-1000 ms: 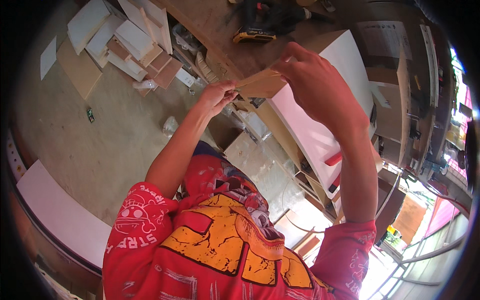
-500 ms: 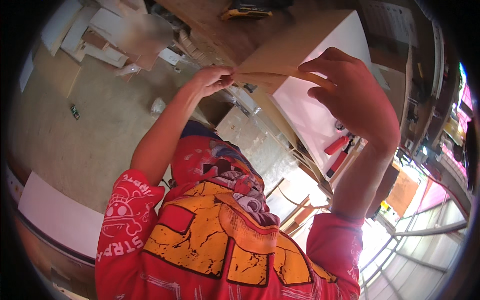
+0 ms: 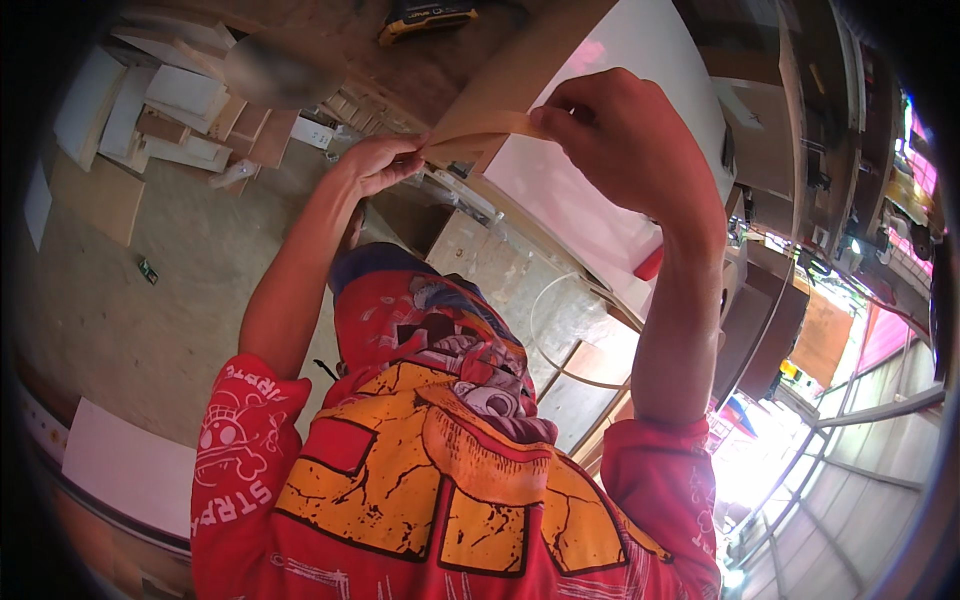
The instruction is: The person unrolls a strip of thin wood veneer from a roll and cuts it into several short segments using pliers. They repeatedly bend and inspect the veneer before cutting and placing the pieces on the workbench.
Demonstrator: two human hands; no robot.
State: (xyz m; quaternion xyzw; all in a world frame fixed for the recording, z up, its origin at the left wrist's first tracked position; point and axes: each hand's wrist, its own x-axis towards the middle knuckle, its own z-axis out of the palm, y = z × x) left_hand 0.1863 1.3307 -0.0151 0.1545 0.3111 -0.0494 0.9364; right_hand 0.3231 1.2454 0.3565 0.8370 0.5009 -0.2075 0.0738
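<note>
A thin tan strip stretches between my hands along the edge of a box-shaped piece with a brown edge face and a white panel. My left hand pinches the strip's left end near the box corner. My right hand grips its other end with curled fingers, over the white panel. A red-handled tool on the panel is mostly hidden behind my right forearm.
A black and yellow power tool lies on the brown worktop. Stacked board offcuts lie at upper left on the concrete floor. A white panel is at lower left; bright framed panels stand right.
Both hands have shifted left in view with the strip. My right fingers, more spread half a second ago, are now curled closer round it. The surroundings have also shifted as the view moved.
</note>
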